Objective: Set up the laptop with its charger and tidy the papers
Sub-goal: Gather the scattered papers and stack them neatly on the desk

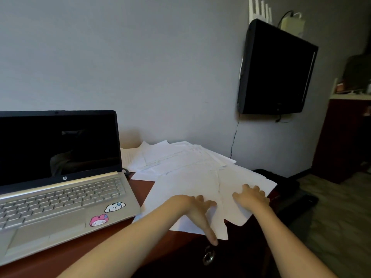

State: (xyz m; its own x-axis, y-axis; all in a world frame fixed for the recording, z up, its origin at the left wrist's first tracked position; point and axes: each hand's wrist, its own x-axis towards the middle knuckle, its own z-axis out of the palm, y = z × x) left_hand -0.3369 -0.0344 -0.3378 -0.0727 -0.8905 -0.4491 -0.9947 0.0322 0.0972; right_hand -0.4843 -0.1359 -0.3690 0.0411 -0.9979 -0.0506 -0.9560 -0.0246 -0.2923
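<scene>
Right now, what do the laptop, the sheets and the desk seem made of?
Laptop: matte silver, metal or painted plastic; cannot tell. Sheets: thin white paper, edges overlapping and overhanging. Desk: smooth reddish-brown, probably wood or laminate.

Black TV (275, 67) on the grey wall (140, 57), up and right of the fingers (251, 188). White antennas (251, 11) and a beige box (293, 24) sit on top of it, thin cable (233, 137) hanging below. Red-brown tabletop (50, 263) under and left of the fingers. Metal ring handle (208, 256) just below them. Dark cabinet (341, 141) far right. Carpet floor (341, 227) right and lower.
</scene>
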